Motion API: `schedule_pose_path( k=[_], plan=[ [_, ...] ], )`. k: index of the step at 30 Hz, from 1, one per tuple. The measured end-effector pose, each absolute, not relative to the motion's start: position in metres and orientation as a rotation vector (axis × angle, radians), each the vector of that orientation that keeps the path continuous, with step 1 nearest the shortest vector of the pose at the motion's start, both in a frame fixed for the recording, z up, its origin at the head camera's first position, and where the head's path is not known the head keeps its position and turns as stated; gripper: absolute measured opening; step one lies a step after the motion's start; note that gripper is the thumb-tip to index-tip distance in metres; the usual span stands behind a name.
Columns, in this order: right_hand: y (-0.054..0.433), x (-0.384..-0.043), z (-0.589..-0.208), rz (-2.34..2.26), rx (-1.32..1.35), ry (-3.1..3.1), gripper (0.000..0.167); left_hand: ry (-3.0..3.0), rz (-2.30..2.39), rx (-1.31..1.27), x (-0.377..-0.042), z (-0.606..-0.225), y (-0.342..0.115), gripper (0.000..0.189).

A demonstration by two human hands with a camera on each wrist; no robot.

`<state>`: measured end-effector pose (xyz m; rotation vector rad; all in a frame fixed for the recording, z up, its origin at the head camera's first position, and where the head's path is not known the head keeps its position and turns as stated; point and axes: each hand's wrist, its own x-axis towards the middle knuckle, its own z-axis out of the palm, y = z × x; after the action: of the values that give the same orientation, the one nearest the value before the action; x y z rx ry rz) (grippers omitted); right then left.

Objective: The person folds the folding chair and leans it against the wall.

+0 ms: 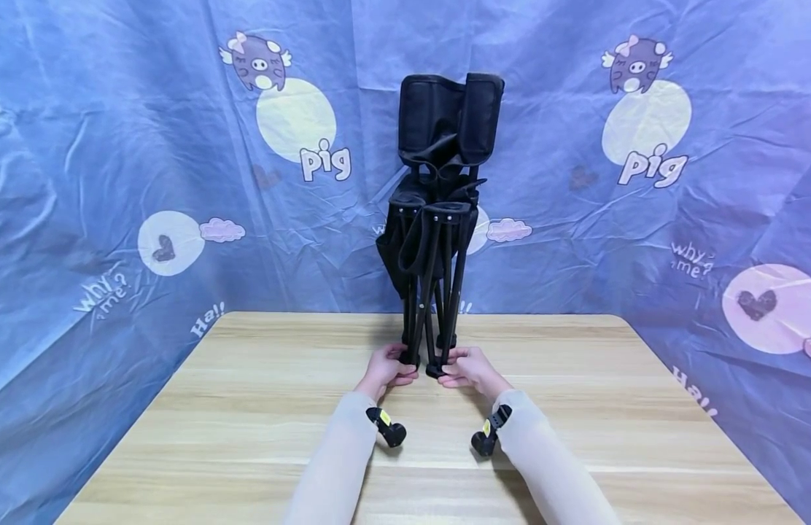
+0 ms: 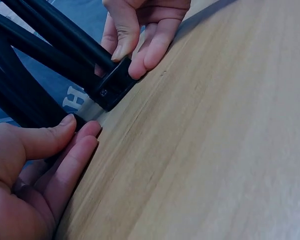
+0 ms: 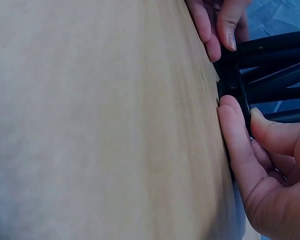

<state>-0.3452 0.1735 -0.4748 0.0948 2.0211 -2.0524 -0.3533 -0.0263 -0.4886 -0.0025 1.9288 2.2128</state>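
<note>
A black folding camp chair (image 1: 433, 120), folded into a narrow bundle, stands upright near the back of the wooden table. Its fabric is bunched at the top, and thin tubular legs run down to black plastic feet. Low on the left, my left hand (image 1: 386, 367) pinches a front foot between thumb and fingers. Opposite it, my right hand (image 1: 472, 368) grips the other front foot (image 2: 112, 87), its thumb on the upper side and its fingers by the tabletop. In the right wrist view the left foot is partly hidden behind the fingers.
The light wooden table (image 1: 248, 437) has its back edge just behind the chair. A blue printed cloth (image 1: 117, 146) hangs behind and along both sides. Black wrist cameras are strapped over both pale sleeves (image 1: 336, 456).
</note>
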Motion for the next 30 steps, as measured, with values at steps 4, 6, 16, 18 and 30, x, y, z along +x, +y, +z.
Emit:
schedule_pose_path(
  k=[4, 6, 16, 18, 30],
  plan=[
    [0.173, -0.348, -0.475, -2.067, 0.094, 2.025, 0.036, 1.941, 2.243, -0.034, -0.353, -0.486, -0.024, 0.052],
    [0.172, -0.35, -0.475, -2.081, 0.1, 2.026, 0.036, 1.95, 2.262, -0.052, -0.353, -0.486, -0.023, 0.051],
    [0.169, -0.359, -0.478, -2.149, 0.17, 2.015, 0.036, 1.962, 2.382, -0.122, -0.354, -0.487, -0.016, 0.05],
    [0.168, -0.359, -0.477, -2.155, 0.174, 2.013, 0.036, 1.955, 2.413, -0.138, -0.354, -0.488, -0.016, 0.051],
    [0.161, -0.362, -0.472, -2.182, 0.241, 2.045, 0.039, 1.895, 2.532, -0.231, -0.354, -0.488, -0.016, 0.043]
  ],
)
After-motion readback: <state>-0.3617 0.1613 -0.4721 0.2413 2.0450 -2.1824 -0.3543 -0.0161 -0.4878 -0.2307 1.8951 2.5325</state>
